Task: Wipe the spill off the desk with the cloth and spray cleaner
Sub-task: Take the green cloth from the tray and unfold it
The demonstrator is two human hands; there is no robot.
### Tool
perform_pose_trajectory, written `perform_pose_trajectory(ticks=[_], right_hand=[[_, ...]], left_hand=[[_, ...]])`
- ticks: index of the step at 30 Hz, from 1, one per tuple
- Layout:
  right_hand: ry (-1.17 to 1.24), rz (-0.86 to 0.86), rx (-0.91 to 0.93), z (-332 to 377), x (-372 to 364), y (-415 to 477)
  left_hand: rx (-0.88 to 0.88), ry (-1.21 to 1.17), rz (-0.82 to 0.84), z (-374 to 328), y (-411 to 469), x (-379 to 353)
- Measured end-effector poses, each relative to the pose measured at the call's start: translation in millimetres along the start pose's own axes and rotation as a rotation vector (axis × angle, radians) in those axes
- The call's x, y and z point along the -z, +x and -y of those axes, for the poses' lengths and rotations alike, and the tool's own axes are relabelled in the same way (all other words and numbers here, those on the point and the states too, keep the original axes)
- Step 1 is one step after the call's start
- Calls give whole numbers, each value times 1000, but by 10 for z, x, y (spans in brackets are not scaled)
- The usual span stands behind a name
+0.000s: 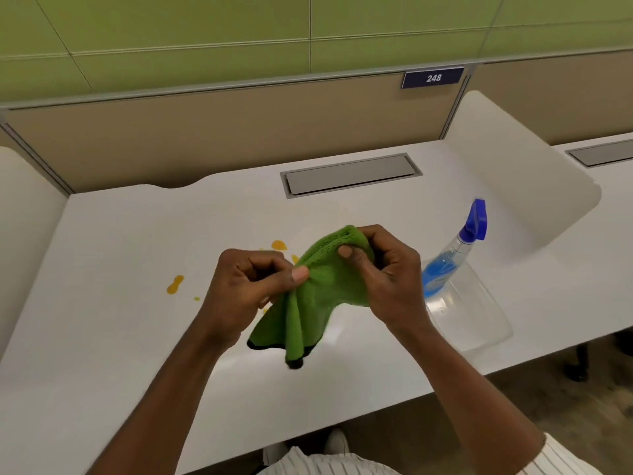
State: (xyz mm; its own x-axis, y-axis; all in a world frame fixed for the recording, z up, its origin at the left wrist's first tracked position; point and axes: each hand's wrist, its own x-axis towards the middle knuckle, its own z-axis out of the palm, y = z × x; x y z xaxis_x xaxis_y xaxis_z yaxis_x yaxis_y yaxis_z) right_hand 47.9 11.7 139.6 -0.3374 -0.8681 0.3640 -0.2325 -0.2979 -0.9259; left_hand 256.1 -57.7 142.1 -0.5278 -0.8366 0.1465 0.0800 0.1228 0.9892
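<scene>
Both hands pinching green cloth (318, 293), desk sign (433, 78) reading 248

Bright, even light from overhead, no harsh shadows. The glossy white worktop (137, 337) carries a soft sheen below the hanging green microfibre cloth (318, 286) and only faint shadows under the arms. Wide-angle distortion bends the worktop edge and the beige partition panel (205, 142) toward the frame sides. Overall slightly soft and compressed; the clear spray bottle with blue trigger head (455, 255) looks smeared, with a ghosted outline beside it.
</scene>
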Motion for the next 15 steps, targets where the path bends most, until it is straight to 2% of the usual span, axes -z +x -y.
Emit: perform_pose_trajectory(ticks=[2,5,8,9,15], right_hand=[[-10,89,89,203,-108,60],[-52,221,171,466,-267,132],[-143,298,217,532,-464,185],[-165,288,230,514,-533,188],[-409,50,211,371,-753,63]], left_hand=[[-11,-148,60,37,-41,141],[76,-416,20,-4,-11,173],[167,-469,18,-158,64,68],[183,-468,7,-180,75,27],[385,-877,-20,-5,12,-52]])
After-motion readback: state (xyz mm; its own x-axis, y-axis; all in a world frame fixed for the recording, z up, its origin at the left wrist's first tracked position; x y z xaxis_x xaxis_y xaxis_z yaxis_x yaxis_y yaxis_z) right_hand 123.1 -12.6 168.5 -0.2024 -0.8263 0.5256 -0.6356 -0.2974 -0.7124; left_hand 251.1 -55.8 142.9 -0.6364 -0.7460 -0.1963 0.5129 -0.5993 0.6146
